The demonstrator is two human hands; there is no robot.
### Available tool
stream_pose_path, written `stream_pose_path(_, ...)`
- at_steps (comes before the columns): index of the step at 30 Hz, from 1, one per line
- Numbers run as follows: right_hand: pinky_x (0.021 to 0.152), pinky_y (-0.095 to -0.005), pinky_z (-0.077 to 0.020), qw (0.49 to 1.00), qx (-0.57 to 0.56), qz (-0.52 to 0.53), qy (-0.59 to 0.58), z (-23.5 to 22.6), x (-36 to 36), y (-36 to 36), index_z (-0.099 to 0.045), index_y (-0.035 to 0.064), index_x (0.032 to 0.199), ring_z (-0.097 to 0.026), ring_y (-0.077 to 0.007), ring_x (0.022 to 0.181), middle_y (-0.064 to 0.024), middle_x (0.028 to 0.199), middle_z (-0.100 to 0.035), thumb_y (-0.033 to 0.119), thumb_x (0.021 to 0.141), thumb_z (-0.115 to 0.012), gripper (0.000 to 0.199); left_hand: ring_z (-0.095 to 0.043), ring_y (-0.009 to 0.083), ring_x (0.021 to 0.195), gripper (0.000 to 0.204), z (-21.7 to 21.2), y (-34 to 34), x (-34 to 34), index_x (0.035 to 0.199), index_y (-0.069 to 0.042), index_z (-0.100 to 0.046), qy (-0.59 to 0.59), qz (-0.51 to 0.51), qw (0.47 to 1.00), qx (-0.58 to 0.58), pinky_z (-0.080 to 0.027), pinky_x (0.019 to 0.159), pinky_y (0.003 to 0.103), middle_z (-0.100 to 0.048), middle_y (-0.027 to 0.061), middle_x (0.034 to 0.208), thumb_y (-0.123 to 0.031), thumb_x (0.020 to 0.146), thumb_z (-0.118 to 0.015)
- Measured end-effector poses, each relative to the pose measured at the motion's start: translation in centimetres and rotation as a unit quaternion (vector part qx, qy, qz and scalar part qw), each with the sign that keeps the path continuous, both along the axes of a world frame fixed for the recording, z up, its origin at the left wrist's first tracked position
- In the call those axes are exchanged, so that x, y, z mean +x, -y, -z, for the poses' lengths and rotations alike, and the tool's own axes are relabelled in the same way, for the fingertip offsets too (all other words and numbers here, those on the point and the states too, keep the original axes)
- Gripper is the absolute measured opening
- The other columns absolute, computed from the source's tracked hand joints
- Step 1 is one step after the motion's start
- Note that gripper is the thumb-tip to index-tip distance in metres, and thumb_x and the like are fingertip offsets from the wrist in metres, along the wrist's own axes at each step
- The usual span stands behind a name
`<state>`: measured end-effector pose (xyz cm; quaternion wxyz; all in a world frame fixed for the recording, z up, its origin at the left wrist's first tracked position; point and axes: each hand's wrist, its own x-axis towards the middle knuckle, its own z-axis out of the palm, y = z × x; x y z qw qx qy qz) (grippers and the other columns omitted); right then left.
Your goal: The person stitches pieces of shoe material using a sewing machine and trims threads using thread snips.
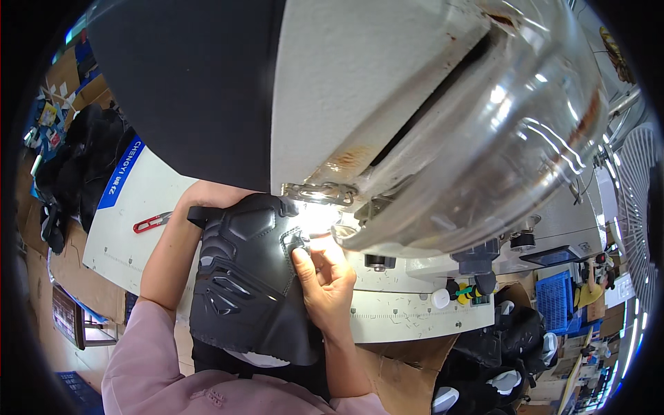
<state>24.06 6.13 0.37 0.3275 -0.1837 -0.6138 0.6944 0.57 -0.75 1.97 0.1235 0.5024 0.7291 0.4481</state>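
Observation:
A black moulded panel (245, 277) with raised ridges and a stitched line hangs over the front edge of the white sewing table. Its upper edge lies under the sewing machine's head (332, 104), by a bright lamp glow. My right hand (328, 287) pinches the panel's right edge between thumb and fingers, close below the presser area. My left hand (225, 194) reaches around the panel's far left side; its fingers are hidden behind the panel and the machine. A black strap tab (199, 216) sticks out at the panel's upper left corner, beside my left forearm.
Red-handled thread snips (152, 222) lie left on the white table (131, 242). A white round cap (440, 298) and small spools stand at right. Black pieces fill a cardboard box (408, 363) at lower right; more black pieces (86, 159) are piled at left. A fan (640, 200) stands far right.

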Motion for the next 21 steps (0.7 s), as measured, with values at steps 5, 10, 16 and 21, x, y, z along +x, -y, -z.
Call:
stream_pose_path(5,0.059,-0.0186,-0.0358,0.999,0.034,0.015,-0.004,0.1,0.0,0.7,-0.059,0.0006,0.094,-0.048,-0.0021,0.067,0.0026,0.077,-0.056,0.007,0.091,-0.063,0.008,-0.063,0.0223,0.087,0.027,0.0,-0.4,-0.4,0.102,0.002,-0.066,0.008,-0.010,1.000,0.014,-0.049,0.080,0.034,-0.068,0.0127,0.095,-0.018,0.083,-0.069)
stream_pose_path(10,0.065,-0.0166,-0.0374,1.000,-0.001,0.010,-0.027,-0.4,-0.2,1.3,-0.060,0.0006,0.092,-0.048,-0.0019,0.073,0.0029,0.083,-0.056,0.004,0.092,-0.061,0.004,-0.063,0.0227,0.087,0.027,0.0,-0.7,-0.7,0.102,0.002,-0.066,0.011,-0.019,0.999,0.025,-0.049,0.081,0.034,-0.067,0.0129,0.095,-0.018,0.083,-0.068)
stream_pose_path(16,0.073,-0.0187,-0.0407,0.999,-0.014,0.030,0.000,-0.4,-0.4,0.8,-0.061,-0.0024,0.099,-0.051,-0.0035,0.080,0.0015,0.087,-0.059,0.004,0.092,-0.062,0.009,-0.062,0.0233,0.088,0.026,0.2,-0.8,-0.8,0.102,0.002,-0.065,0.013,-0.027,0.999,0.036,-0.048,0.082,0.034,-0.067,0.0131,0.095,-0.017,0.084,-0.066)
stream_pose_path(21,0.075,-0.0192,-0.0416,0.999,-0.011,0.046,0.006,-1.0,-0.6,0.9,-0.063,-0.0035,0.100,-0.052,-0.0046,0.082,0.0003,0.089,-0.061,0.004,0.091,-0.063,0.012,-0.062,0.0238,0.088,0.025,0.3,-1.0,-0.9,0.101,0.002,-0.065,0.013,-0.035,0.998,0.044,-0.048,0.082,0.035,-0.067,0.0133,0.094,-0.017,0.085,-0.065)
